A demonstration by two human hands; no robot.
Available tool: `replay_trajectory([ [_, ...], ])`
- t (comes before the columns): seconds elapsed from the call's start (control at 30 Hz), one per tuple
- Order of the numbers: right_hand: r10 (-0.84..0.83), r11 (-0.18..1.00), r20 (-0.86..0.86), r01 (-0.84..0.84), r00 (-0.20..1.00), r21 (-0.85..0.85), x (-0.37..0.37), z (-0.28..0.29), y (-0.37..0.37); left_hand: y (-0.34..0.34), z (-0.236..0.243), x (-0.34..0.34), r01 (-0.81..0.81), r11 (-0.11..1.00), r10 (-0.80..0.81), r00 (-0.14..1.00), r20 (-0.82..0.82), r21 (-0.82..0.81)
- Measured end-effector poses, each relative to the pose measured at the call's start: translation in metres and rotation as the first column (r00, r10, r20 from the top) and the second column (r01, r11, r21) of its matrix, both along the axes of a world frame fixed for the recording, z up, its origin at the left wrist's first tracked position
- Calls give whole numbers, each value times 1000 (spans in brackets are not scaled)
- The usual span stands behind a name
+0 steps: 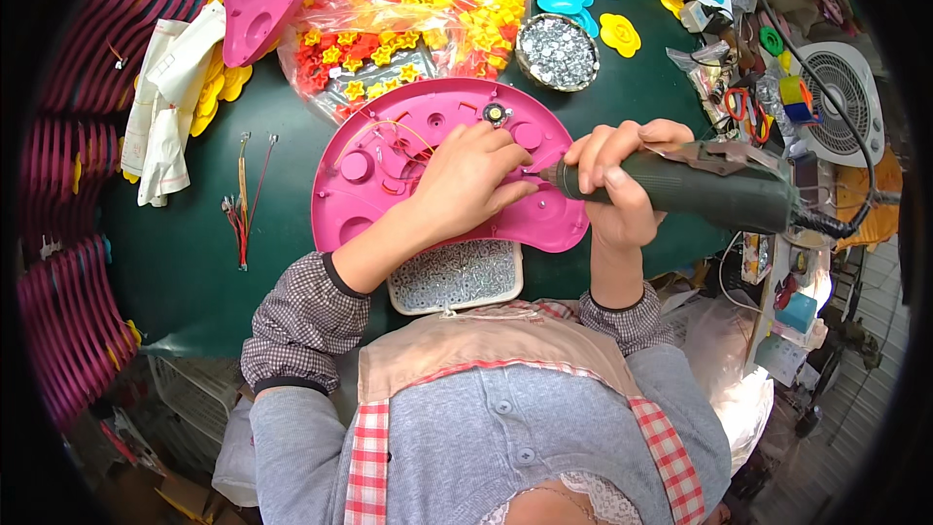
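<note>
A pink kidney-shaped plastic shell (pixel 457 97) lies on the green table with its inside up, showing round posts and thin red and yellow wires (pixel 397 148). My right hand (pixel 622 175) is wrapped round a dark electric screwdriver (pixel 705 185), held nearly level with its tip pointing left over the shell's right part. Across the shell rests my left hand (pixel 476 175), thumb and forefinger closed around the screwdriver's tip; whatever sits between them is too small to make out. A small round black part (pixel 497 114) sits at the shell's far edge, just beyond my left fingers.
A white tray of small metal screws (pixel 457 277) stands against the shell's near edge. Beyond are a bowl of silvery pieces (pixel 558 51) and bags of yellow and red parts (pixel 418 0). Loose wires (pixel 243 204) lie left, near stacked pink shells (pixel 73 301). A fan (pixel 838 102) stands right.
</note>
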State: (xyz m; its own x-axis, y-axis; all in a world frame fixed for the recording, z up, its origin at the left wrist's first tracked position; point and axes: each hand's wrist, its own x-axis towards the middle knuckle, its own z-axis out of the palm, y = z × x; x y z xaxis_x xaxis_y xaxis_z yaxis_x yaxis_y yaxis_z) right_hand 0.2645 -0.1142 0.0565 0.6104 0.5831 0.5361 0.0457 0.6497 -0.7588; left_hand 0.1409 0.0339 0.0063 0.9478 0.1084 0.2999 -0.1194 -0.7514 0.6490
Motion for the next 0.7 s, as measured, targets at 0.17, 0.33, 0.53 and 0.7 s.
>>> replay_trajectory([
  [0.17,-48,999,54,48,997,14,3,2,-2,4,-1,-4,-12,1000,12,999,-52,9],
  [0.33,-92,984,42,97,995,-151,4,-29,6,7,-8,-7,-27,999,24,994,-104,-26],
  [0.53,-21,1000,-11,21,1000,12,2,-10,0,-1,-4,-4,-51,998,51,999,0,-46],
  [0.7,-6,999,-21,7,1000,37,-2,11,-3,0,-4,-5,-7,990,12,999,40,-138],
])
